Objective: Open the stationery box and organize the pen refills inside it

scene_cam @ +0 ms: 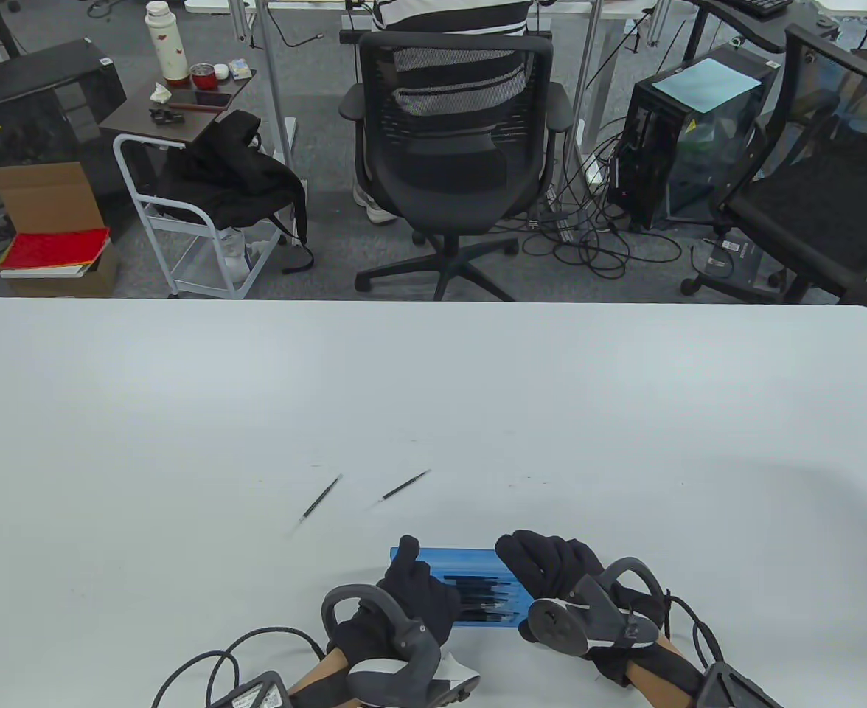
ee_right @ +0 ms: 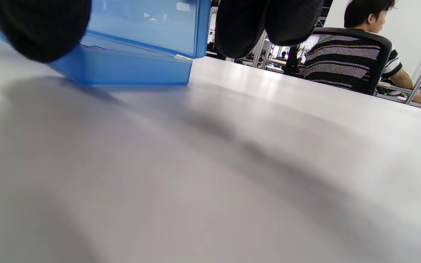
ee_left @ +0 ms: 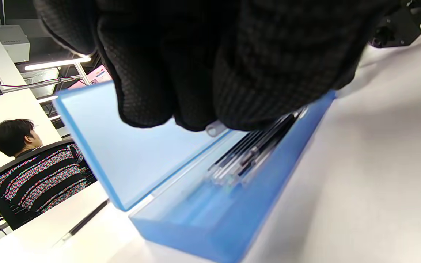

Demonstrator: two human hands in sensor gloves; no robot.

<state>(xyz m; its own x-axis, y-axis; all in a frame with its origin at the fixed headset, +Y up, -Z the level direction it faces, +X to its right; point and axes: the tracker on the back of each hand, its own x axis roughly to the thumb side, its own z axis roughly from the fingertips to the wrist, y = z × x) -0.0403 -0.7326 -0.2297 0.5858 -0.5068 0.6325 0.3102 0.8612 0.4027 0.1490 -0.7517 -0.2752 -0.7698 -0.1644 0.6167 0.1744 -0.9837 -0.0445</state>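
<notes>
No brand, label or legible writing can be made out on the blue box (scene_cam: 470, 590) or on the refills. The box lies near the front edge of the white worktop (scene_cam: 433, 413), between the two hands, with its lid (ee_left: 122, 146) raised partway. The left hand (scene_cam: 411, 597) is set at the box's left end with fingers curled over the rim; whether the grip pinches the lid or merely rests on it cannot be told. The right hand (scene_cam: 551, 571) is curled over the box's right end, its grip likewise not resolved. A bundle of dark refills (scene_cam: 486, 596) lies inside the tray. Two loose refills (scene_cam: 321, 498) (scene_cam: 404, 487) lie on the worktop beyond the box, well apart from both hands. The refills inside and the lid's tilt are shown closely by the left wrist view; only the box's right end and fingertips (ee_right: 269, 25) are given by the right wrist view.
</notes>
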